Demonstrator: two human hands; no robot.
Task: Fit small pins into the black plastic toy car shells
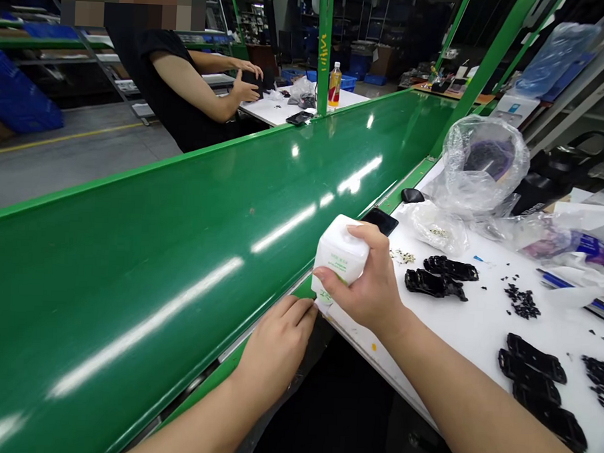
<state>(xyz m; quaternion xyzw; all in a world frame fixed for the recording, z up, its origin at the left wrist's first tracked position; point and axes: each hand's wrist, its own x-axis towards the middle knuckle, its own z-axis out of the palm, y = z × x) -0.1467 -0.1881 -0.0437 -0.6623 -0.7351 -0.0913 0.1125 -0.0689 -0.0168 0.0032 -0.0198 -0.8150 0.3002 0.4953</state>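
Observation:
My right hand [372, 283] is wrapped round a white plastic bottle [339, 251] with green print. The bottle is tipped with its base up, over the edge where the green belt meets the white table. Just below its lower end is my left hand [282, 336], fingers bent and pressed together. A small dark bit shows at those fingertips; what they hold is hidden. A black phone [381, 221] lies behind the bottle, and black moulded parts [437, 278] lie on the table to the right of my right hand.
The green conveyor belt [181, 248] runs along the left. On the white table [442, 339] are small black pieces [522, 301], more black moulded parts [540, 384] and clear plastic bags [477, 167]. A co-worker [188, 88] sits across the belt, near a drink bottle [335, 86].

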